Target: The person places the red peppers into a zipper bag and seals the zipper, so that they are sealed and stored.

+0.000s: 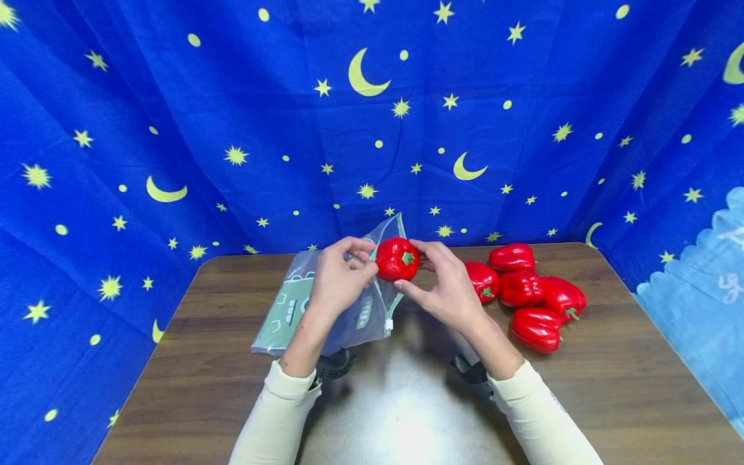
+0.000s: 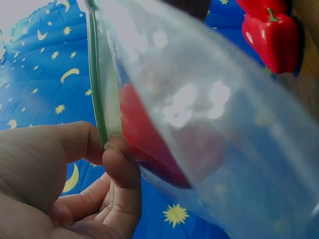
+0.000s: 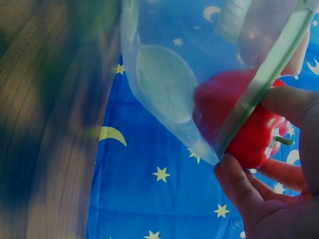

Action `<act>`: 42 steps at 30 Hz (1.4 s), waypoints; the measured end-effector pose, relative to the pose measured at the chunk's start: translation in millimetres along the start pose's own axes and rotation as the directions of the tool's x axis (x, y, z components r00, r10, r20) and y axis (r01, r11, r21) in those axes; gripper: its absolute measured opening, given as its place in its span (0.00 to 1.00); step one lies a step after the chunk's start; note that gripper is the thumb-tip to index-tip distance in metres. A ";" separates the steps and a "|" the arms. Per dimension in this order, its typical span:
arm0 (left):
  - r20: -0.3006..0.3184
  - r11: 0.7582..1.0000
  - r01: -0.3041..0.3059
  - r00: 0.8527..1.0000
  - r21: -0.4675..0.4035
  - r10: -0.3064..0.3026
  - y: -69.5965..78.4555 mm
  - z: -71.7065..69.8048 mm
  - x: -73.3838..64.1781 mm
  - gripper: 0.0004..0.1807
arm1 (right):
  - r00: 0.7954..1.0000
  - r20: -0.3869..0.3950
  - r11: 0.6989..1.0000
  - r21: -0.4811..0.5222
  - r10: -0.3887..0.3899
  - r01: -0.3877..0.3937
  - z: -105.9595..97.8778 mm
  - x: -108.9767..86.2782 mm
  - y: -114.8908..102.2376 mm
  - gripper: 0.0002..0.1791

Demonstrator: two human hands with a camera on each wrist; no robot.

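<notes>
A clear zip bag (image 1: 363, 326) with a green printed panel is raised over the table, its mouth facing right. My left hand (image 1: 343, 276) pinches the green-edged rim of the mouth between thumb and finger. In my right hand (image 1: 444, 284) is a shiny red bell pepper (image 1: 398, 259) with a green stem, gripped between thumb and fingers right at the bag's opening. Through the plastic in the right wrist view, part of the pepper (image 3: 224, 102) shows inside the bag, stem end outward. The right fingers also lie along the bag's rim.
Several more red bell peppers (image 1: 519, 289) lie grouped on the wooden table (image 1: 616, 387) to the right of my right hand. A white zip slider (image 1: 389, 324) sits at the bag's near corner. Behind the table hangs a blue curtain (image 1: 302, 129) with moons and stars.
</notes>
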State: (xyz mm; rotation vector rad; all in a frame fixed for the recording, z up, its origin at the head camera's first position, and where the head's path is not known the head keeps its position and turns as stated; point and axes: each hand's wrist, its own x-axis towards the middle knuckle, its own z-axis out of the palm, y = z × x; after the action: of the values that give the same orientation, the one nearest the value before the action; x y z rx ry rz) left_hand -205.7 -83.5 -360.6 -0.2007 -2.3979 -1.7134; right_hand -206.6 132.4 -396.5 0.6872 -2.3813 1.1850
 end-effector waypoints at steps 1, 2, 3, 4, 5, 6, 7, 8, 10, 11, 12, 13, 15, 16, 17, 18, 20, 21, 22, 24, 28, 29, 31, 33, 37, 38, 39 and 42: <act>-0.002 1.000 -0.003 1.000 -0.006 0.003 -0.2 -0.9 0.6 0.14 | 1.000 0.001 1.000 0.003 0.000 0.000 0.2 0.2 -0.4 0.42; -0.005 1.000 -0.006 1.000 -0.016 0.006 -0.3 -1.9 1.1 0.14 | 1.000 0.004 1.000 0.007 -0.001 0.001 0.4 0.3 -0.8 0.42; -0.009 1.000 -0.014 1.000 -0.024 0.014 -0.2 -3.1 1.5 0.15 | 1.000 0.007 1.000 0.011 -0.001 0.001 0.5 0.4 -1.3 0.43; -0.014 0.999 -0.022 1.000 -0.032 0.022 -0.5 -4.1 2.1 0.15 | 1.000 0.009 1.000 0.014 -0.002 0.001 0.7 0.4 -1.5 0.43; -0.017 0.999 -0.031 0.999 -0.042 0.030 -0.6 -5.1 2.5 0.15 | 1.000 0.012 1.000 0.020 -0.002 0.002 0.9 0.4 -1.7 0.42; -0.021 0.998 -0.037 0.999 -0.048 0.036 -1.1 -6.0 2.9 0.15 | 1.000 0.013 1.000 0.025 -0.003 0.003 1.1 0.2 -1.8 0.41; -0.025 0.998 -0.041 0.999 -0.052 0.040 -1.4 -6.8 3.2 0.15 | 1.000 0.013 1.000 0.029 -0.005 0.004 1.5 0.0 -1.7 0.41; -0.028 0.997 -0.043 0.999 -0.060 0.042 -1.6 -7.4 3.5 0.15 | 1.000 0.012 0.999 0.032 -0.006 0.006 1.8 -0.1 -1.6 0.40; -0.034 0.997 -0.043 0.999 -0.069 0.041 -1.6 -8.5 3.6 0.15 | 1.000 0.006 0.999 0.045 -0.012 0.012 2.4 -0.5 -1.4 0.38; -0.035 0.997 -0.038 0.999 -0.073 0.036 -1.6 -8.9 3.7 0.15 | 1.000 0.001 0.999 0.052 -0.016 0.016 2.7 -0.7 -1.5 0.37; -0.037 0.997 -0.034 0.999 -0.075 0.032 -1.8 -9.2 3.7 0.15 | 1.000 -0.003 0.998 0.055 -0.021 0.021 3.0 -0.7 -1.5 0.36; -0.038 0.997 -0.030 0.999 -0.078 0.027 -1.6 -9.5 3.5 0.15 | 1.000 -0.007 0.998 0.057 -0.027 0.027 3.3 -0.7 -1.6 0.36; -0.039 0.997 -0.027 0.999 -0.078 0.024 -1.5 -10.1 3.2 0.16 | 0.999 -0.012 0.998 0.060 -0.035 0.036 3.9 -0.6 -2.1 0.35; -0.039 0.997 -0.024 0.999 -0.076 0.021 -1.7 -10.1 3.3 0.16 | 0.999 -0.014 0.997 0.060 -0.039 0.040 4.3 -0.6 -2.3 0.35; -0.040 0.997 -0.026 0.999 -0.074 0.023 -2.0 -10.1 3.7 0.16 | 0.999 -0.016 0.997 0.059 -0.042 0.043 4.6 -0.5 -2.5 0.35; -0.040 0.997 -0.027 0.999 -0.074 0.024 -2.0 -10.1 3.8 0.16 | 0.999 -0.016 0.997 0.056 -0.044 0.045 4.9 -0.3 -2.5 0.35; -0.043 0.997 -0.027 0.999 -0.073 0.024 -1.3 -10.5 4.0 0.16 | 0.999 -0.017 0.997 0.054 -0.049 0.050 5.0 -0.3 -2.0 0.34; -0.045 0.997 -0.026 0.999 -0.076 0.023 -1.1 -10.8 4.3 0.15 | 0.999 -0.014 0.997 0.052 -0.053 0.053 4.9 -0.1 -1.7 0.34; -0.046 0.997 -0.025 0.999 -0.079 0.022 -0.7 -11.1 4.7 0.15 | 0.998 -0.012 0.997 0.052 -0.060 0.060 4.6 0.0 -1.6 0.33; -0.048 0.996 -0.023 0.999 -0.082 0.019 0.1 -12.3 4.9 0.15 | 0.997 -0.007 0.996 0.049 -0.079 0.079 3.9 0.3 -1.6 0.32; -0.052 0.997 -0.020 0.999 -0.080 0.016 0.1 -14.1 5.4 0.15 | 0.994 0.003 0.992 0.054 -0.112 0.112 2.6 0.8 -2.3 0.32; -0.053 0.997 -0.018 0.998 -0.079 0.014 0.0 -14.4 5.2 0.15 | 0.993 0.005 0.992 0.052 -0.116 0.116 2.4 0.8 -2.3 0.32; -0.056 0.997 -0.016 0.998 -0.073 0.012 -0.2 -14.8 5.4 0.15 | 0.993 0.007 0.992 0.045 -0.117 0.116 1.8 0.6 -1.8 0.32; -0.056 0.997 -0.013 0.998 -0.070 0.009 -0.6 -14.9 5.7 0.15 | 0.993 0.004 0.992 0.031 -0.119 0.119 1.1 0.2 -0.7 0.31; -0.058 0.998 -0.010 0.998 -0.064 0.006 -1.6 -14.3 6.5 0.14 | 0.991 0.008 0.991 -0.009 -0.135 0.135 -0.3 -0.8 1.8 0.29; -0.058 0.998 -0.009 0.998 -0.067 0.005 -2.1 -13.8 6.9 0.15 | 0.990 0.012 0.990 -0.014 -0.139 0.139 -0.5 -0.9 2.1 0.28; -0.057 0.998 -0.010 0.998 -0.070 0.006 -2.8 -13.1 7.3 0.15 | 0.990 0.017 0.990 -0.019 -0.142 0.142 -0.8 -1.0 2.5 0.28; -0.052 0.997 -0.010 0.999 -0.082 0.006 -5.4 -10.2 8.7 0.15 | 0.990 0.029 0.990 -0.026 -0.140 0.140 -2.0 -1.3 3.3 0.28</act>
State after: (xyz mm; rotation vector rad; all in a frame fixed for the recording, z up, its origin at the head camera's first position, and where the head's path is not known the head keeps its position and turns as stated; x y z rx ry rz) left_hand -214.5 -94.8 -360.3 -0.1750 -2.2900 -1.7930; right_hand -207.2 136.0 -398.1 0.8509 -2.3241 1.0882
